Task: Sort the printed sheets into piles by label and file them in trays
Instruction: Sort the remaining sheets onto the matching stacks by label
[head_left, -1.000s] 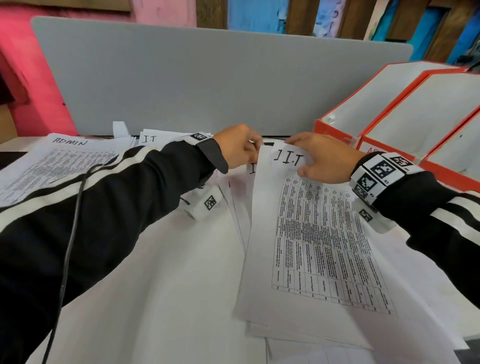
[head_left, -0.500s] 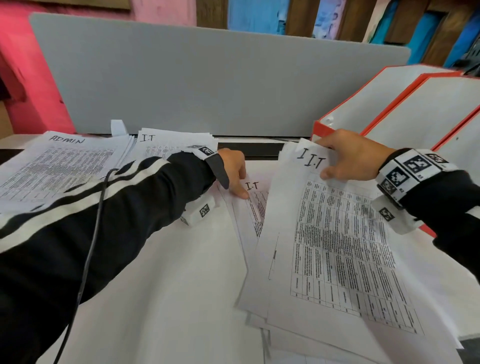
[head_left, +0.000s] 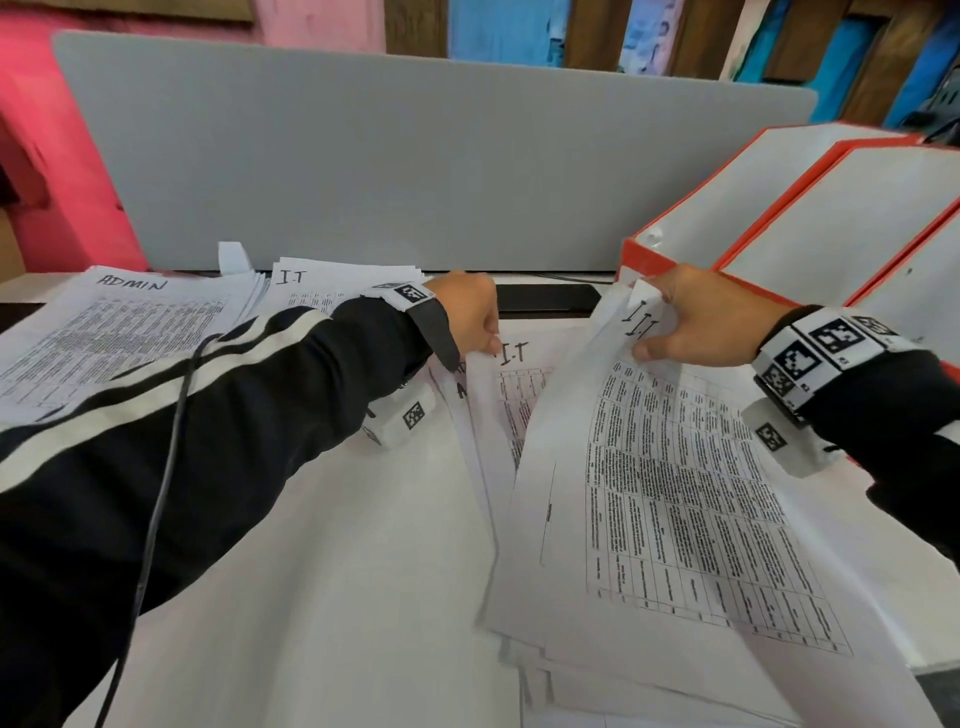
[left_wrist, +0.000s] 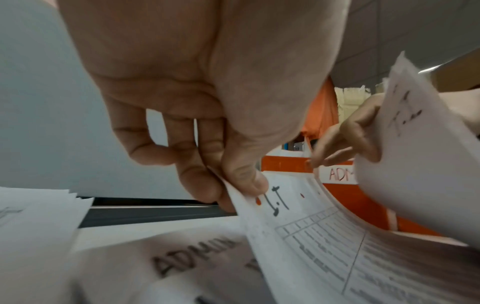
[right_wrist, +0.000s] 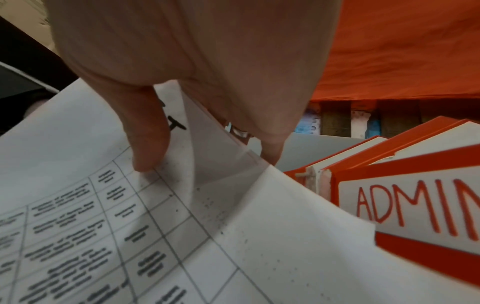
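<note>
My right hand (head_left: 691, 322) grips the top edge of a bunch of printed sheets marked I.T (head_left: 670, 493), thumb on top (right_wrist: 148, 148), and holds that edge lifted off the desk. My left hand (head_left: 475, 322) pinches the top corner of another I.T sheet (left_wrist: 298, 222) lying just left of the bunch; thumb and fingers close on the corner (left_wrist: 244, 181). Under that sheet shows a page marked ADMIN (left_wrist: 197, 255). At the far left lie an ADMIN pile (head_left: 104, 332) and an I.T pile (head_left: 332, 286).
Red and white file trays (head_left: 779, 218) stand at the right, the nearest labelled ADMIN (right_wrist: 415, 207). A grey partition (head_left: 415, 156) closes off the back of the desk. White desk surface (head_left: 311, 571) lies in front of me. A black cable hangs from my left sleeve.
My right hand has drawn its I.T bunch to the right and lifted its top edge. My left hand went from pressing a finger on the sheet beneath to pinching its corner.
</note>
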